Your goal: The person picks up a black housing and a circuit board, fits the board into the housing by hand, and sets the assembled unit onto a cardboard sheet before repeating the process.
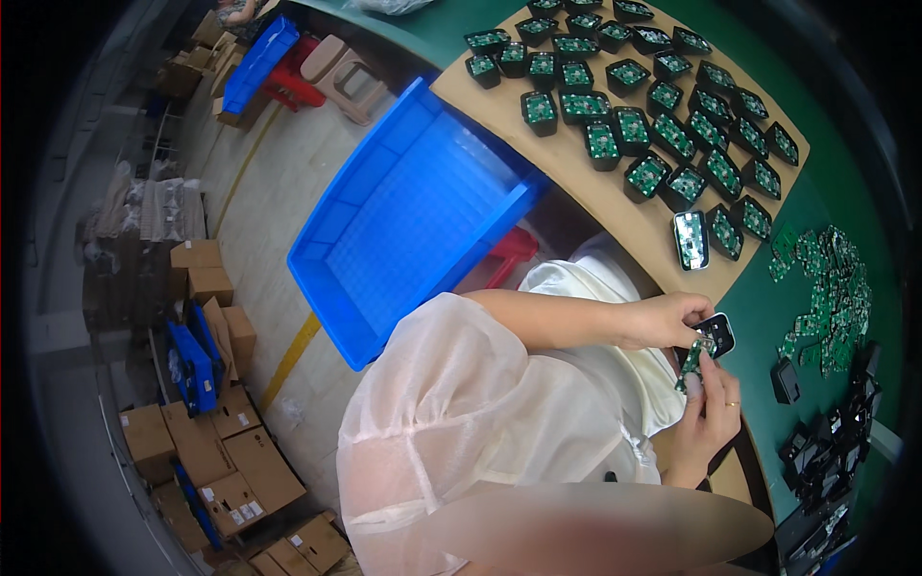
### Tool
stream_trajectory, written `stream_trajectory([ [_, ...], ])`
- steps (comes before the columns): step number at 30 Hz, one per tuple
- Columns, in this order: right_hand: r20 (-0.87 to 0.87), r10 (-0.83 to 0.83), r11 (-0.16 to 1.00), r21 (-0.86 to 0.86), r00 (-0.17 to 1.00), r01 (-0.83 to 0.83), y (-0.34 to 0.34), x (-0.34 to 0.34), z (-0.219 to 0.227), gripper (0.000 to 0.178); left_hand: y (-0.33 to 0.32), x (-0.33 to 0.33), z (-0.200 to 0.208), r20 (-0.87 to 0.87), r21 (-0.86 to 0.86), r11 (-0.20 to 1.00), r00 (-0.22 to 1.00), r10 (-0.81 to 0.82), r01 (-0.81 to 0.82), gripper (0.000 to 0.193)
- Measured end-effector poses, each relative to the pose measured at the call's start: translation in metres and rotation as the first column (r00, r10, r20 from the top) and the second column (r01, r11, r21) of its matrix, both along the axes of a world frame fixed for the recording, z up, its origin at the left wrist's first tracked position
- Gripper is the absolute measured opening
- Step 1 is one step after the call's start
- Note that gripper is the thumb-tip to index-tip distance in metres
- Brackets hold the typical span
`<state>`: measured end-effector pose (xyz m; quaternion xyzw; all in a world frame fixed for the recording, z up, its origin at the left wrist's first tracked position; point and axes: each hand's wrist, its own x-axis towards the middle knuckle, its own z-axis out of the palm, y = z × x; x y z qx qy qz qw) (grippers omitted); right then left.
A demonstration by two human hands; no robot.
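My left hand (666, 321) is closed on a small black plastic housing (718, 331) with a pale rim, gripping its near side. Just below, my right hand (708, 415) pinches a small green circuit board (689, 369) between thumb and fingers. One end of the board meets or overlaps the housing's lower edge; whether it is seated inside cannot be told. Nearest to both hands on the brown board (615, 216) stands a white-rimmed housing (691, 240) with a circuit board in it. Many black housings (672, 136) with green boards inside stand in loose rows beyond.
Loose green circuit boards (831, 293) lie heaped on the green table at right. Below them are a single black housing (786, 381) and a pile of black parts (826, 446). A large blue bin (423, 182) stands at my left, with stools (343, 77) and cardboard boxes (226, 446) farther off.
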<state>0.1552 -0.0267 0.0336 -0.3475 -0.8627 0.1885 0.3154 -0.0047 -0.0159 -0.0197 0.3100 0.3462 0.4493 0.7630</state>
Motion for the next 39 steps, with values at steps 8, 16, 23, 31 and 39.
stream_trajectory([
  [8, -0.119, 0.085, 0.988, -0.117, 0.989, -0.099, 0.010, 0.019, 0.001, 0.024, -0.008, 0.006, 0.011, 0.120, -0.083, 0.996, 0.993, -0.004, 0.014, 0.023],
  [16, -0.065, -0.128, 0.974, 0.179, 0.990, 0.138, 0.023, 0.005, -0.007, 0.023, -0.019, -0.009, 0.032, 0.146, -0.196, 0.980, 0.987, 0.065, -0.036, 0.032],
  [23, -0.169, -0.169, 0.975, 0.118, 0.971, 0.190, 0.020, 0.003, -0.008, 0.019, -0.019, -0.006, 0.024, -0.010, -0.063, 0.998, 0.999, 0.030, -0.031, 0.038],
  [31, -0.070, -0.177, 0.962, 0.199, 0.982, 0.188, 0.021, 0.005, -0.009, 0.021, -0.016, 0.003, 0.026, -0.060, 0.125, 0.991, 0.997, 0.054, -0.046, 0.040],
  [39, 0.018, -0.097, 0.969, 0.230, 0.995, 0.090, 0.027, 0.002, -0.009, 0.021, -0.021, -0.004, 0.020, -0.071, 0.133, 0.988, 0.993, 0.090, -0.080, 0.041],
])
